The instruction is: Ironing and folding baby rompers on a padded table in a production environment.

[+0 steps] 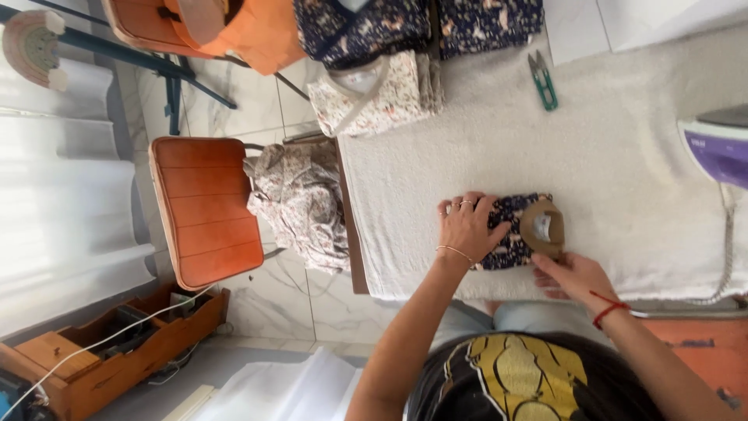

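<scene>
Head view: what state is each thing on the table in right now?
dark floral fabric piece: folded, pressed flat by left hand
cardboard template: lying on the fabric, right hand at its edge
thread snips: lying loose, untouched
iron: parked at table edge

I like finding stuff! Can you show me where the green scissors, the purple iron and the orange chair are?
green scissors (543, 80), head view, on the handles.
purple iron (721, 152), head view, on its purple side.
orange chair (206, 209), head view, on the seat.
</scene>
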